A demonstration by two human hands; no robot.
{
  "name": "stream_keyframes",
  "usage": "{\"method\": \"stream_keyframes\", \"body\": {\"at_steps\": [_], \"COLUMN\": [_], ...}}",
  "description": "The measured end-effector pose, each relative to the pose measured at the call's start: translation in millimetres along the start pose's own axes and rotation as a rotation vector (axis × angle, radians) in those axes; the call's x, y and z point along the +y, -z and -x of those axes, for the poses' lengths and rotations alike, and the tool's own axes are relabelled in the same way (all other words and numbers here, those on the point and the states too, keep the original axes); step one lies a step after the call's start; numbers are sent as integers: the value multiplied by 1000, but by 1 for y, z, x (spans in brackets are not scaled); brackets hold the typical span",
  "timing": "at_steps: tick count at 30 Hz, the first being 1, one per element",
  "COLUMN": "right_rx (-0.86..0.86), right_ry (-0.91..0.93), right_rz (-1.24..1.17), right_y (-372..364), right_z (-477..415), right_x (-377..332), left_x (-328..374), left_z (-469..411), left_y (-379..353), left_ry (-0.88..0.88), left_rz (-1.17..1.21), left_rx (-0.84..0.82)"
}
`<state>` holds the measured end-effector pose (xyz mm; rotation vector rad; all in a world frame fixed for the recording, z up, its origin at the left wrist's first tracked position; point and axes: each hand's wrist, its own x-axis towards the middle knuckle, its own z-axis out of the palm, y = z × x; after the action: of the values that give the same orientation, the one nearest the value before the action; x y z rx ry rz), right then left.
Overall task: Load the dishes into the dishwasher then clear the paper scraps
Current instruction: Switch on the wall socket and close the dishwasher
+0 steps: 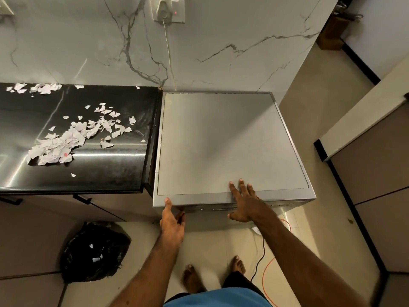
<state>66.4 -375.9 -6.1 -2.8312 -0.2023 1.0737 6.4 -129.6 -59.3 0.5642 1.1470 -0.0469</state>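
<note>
Both arms stretched forward. Left hand [172,220] grips dishwasher [221,140] front top edge, thumb on top, fingers curled under. Right hand [245,202] flat, fingers spread on dishwasher top. Paper scraps [66,140] strewn on black table [110,173], left of dishwasher.

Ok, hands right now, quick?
Left hand: grips the dishwasher front edge, thumb on top.
Right hand: open, flat on the dishwasher top.

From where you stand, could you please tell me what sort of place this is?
Most likely a home kitchen: a grey dishwasher stands beside a black stone countertop strewn with paper scraps, and a black bin bag sits on the floor.
</note>
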Motion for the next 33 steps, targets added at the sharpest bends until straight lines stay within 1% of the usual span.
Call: {"method": "stream_keyframes", "body": {"at_steps": [10,12,14,16,18,19,20,21,22,23,24,25,27,28,29,30,31,33], "right_rx": [4,4,9,14,24,25,26,33,40,48,56,62,94,152,246,394,565,831], "right_ry": [14,14,15,18,16,14,13,13,12,12,15,17,22,33,58,69,54,-82], "right_rz": [-7,-11,-18,-25,-27,-30,-32,-34,-35,-37,-37,-39,-65,-109,-191,-336,-542,-931], "right_y": [1,1,1,0,0,0,0,-1,0,1,1,1,1,1,2,2,-1,-10], "right_z": [0,0,1,1,3,3,3,3,4,5,6,6,5,7,10,15,20,32], "right_x": [0,0,0,0,-1,-1,-1,-1,-2,-2,-2,-2,1,4,5,8,10,14], "left_x": [2,2,2,6,12,15,16,17,16,16,14,13,11,10,8,7,5,5], "left_z": [-7,-5,0,8,23,33,43,53,64,72,74,72,63,62,60,59,59,58], "left_y": [1,1,2,0,-6,-13,-20,-30,-40,-51,-61,-70,-79,-81,-81,-82,-83,-89], "left_ry": [-31,-58,-94,-132,-167,-235,-363,-546,-733,-882,-972,-979,-909,-914,-944,-983,-1014,-1019], "left_rz": [-25,-66,-176,-385,-767,-1003,-1224,-1411,-1539,-1619,-1700,-1802,-2052,-2181,-2287,-2360,-2397,-2444], "left_rx": [-12,-4,23,28,-38,-103,-179,-246,-297,-349,-391,-420,-383,-353,-314,-290,-269,-254]}}
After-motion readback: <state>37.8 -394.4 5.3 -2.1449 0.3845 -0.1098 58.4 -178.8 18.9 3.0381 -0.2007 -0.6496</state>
